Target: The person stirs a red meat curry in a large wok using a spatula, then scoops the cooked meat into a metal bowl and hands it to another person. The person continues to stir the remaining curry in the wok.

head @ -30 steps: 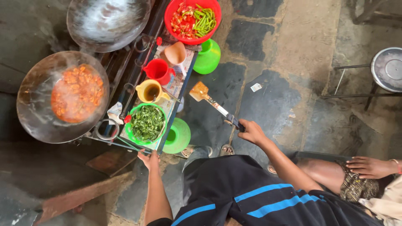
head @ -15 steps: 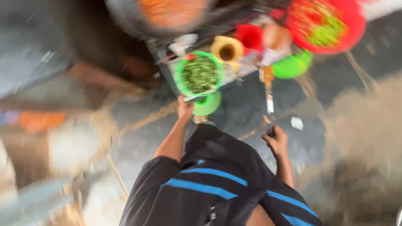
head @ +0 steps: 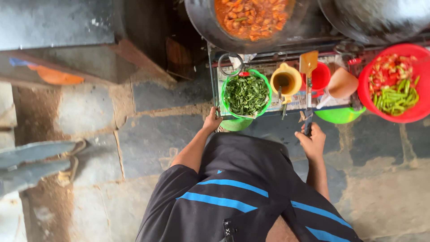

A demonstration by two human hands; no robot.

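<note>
Right hand [head: 312, 142] grips the spatula [head: 308, 85], its long axis pointing straight ahead; left hand [head: 212, 121] grasps the green bowl [head: 246, 94] rim.

the rack [head: 268, 71] in the upper middle of the frame is crowded: green bowl [head: 246, 94], yellow jug [head: 286, 80], red cup [head: 320, 76] and red basin [head: 396, 87] stand close together. bare stone floor [head: 148, 134] lies open at centre left, below the rack.

Two woks [head: 251, 22]; two green bowls [head: 245, 95]; one red basin [head: 396, 83]; one spatula [head: 308, 85]
</note>
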